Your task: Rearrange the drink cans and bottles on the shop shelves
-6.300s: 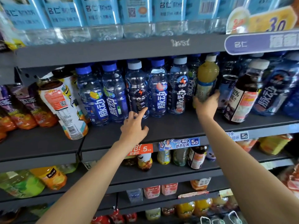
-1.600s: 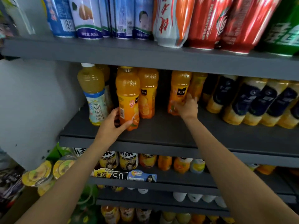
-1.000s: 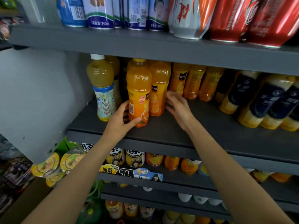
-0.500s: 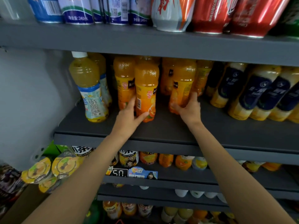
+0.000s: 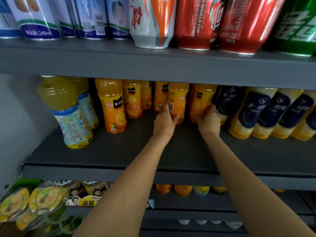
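Sliding two orange juice bottles point(image 5: 177, 101) along the middle shelf point(image 5: 119, 151) calls for low, upright grips. Left hand point(image 5: 164, 122) wraps one bottle; right hand point(image 5: 209, 122) holds its neighbour point(image 5: 201, 101) (beside the dark-labelled bottles point(image 5: 253, 112)). Keep bases flat, avoiding knocks to adjacent rows.

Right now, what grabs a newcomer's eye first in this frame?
Two bare arms reaching into the middle shelf: the left hand grips one orange juice bottle, the right hand grips its neighbour. Above them, big red cans and a green can fill the top shelf's right side.
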